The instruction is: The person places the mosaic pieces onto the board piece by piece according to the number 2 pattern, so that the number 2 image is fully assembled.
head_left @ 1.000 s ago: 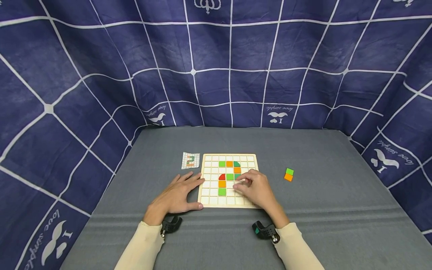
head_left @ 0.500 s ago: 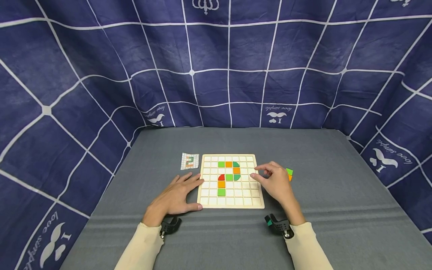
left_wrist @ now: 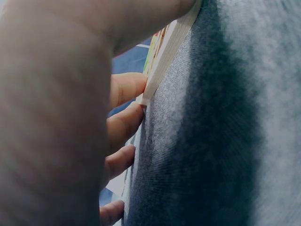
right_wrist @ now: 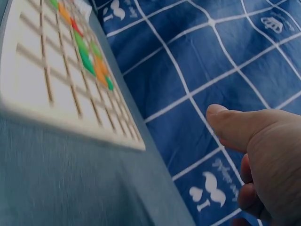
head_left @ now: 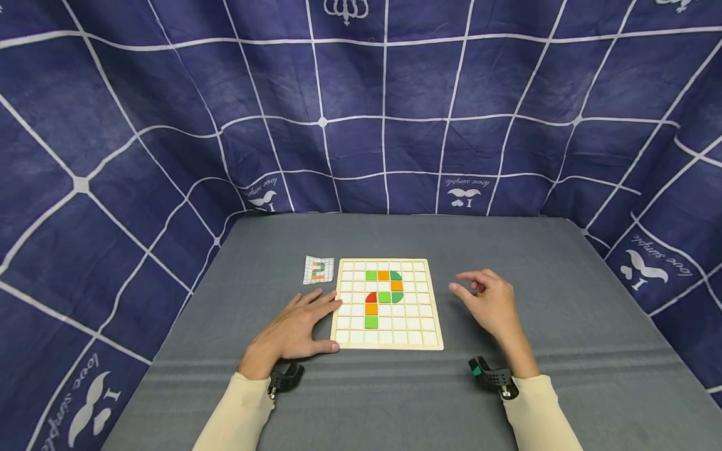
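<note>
A wooden grid board (head_left: 414,326) lies flat on the table, with coloured tiles set in its squares: green, orange and one red quarter-round (head_left: 371,297). My left hand (head_left: 298,326) rests at the board's left edge with fingers spread. In the left wrist view, the fingertips (left_wrist: 134,87) touch the pale board edge (left_wrist: 170,56). To the right of the board, my right hand (head_left: 492,304) hovers above the table, thumb and forefinger apart. Beneath it a sliver of an orange tile (head_left: 480,294) shows; the rest there is hidden. The right wrist view shows nothing at the thumb tip (right_wrist: 216,110).
A small printed card (head_left: 309,275) with a coloured grid pattern lies left of the board's far corner. Grey cloth covers the table (head_left: 383,401). A blue curtain (head_left: 361,150) with white lines hangs behind and at both sides.
My right hand has moved right, from over the board's tiles to above the loose tiles, covering them. A green quarter-round beside it is now uncovered. The left hand stays put.
</note>
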`<state>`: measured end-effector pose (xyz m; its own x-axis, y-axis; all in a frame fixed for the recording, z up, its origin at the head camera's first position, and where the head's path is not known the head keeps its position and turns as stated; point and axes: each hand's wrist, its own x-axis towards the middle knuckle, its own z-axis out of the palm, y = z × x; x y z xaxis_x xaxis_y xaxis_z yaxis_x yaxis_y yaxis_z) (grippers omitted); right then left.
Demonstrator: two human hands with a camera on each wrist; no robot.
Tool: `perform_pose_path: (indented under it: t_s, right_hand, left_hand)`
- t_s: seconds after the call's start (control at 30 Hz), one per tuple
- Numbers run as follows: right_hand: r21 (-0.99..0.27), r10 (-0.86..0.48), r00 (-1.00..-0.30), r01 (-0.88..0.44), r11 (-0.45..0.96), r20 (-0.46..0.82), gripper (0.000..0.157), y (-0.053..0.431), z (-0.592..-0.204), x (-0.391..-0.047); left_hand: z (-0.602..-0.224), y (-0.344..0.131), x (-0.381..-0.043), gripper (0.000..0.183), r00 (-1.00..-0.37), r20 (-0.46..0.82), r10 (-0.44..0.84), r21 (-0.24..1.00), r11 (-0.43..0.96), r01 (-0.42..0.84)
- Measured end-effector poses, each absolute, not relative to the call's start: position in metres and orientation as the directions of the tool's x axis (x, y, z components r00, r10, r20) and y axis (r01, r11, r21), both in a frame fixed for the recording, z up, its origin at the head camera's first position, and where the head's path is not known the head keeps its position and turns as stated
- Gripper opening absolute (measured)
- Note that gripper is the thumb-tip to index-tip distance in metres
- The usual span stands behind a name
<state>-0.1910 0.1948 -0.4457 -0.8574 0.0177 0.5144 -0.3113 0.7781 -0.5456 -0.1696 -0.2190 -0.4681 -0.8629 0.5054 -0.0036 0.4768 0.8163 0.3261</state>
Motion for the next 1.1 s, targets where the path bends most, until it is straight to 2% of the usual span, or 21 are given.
perform_pose_path:
  t_s: [0.3,0.7,1.1]
  right_hand:
    - [-0.590,0.119,-0.841,-0.262,0.763,0.527,0.022,0.219,-0.457,-0.185]
    - [-0.575,0.163,-0.830,-0.215,0.789,0.533,0.023,0.237,-0.461,-0.187]
    - [-0.560,0.170,-0.877,-0.129,0.818,0.450,0.025,0.251,-0.475,-0.187]
  left_hand:
    - [-0.472,-0.220,-0.170,0.092,-0.862,-0.007,0.508,0.323,0.817,0.479]
    - [-0.473,-0.221,-0.172,0.091,-0.861,0.002,0.509,0.327,0.813,0.482]
    - [-0.471,-0.221,-0.171,0.091,-0.858,0.008,0.513,0.329,0.809,0.487]
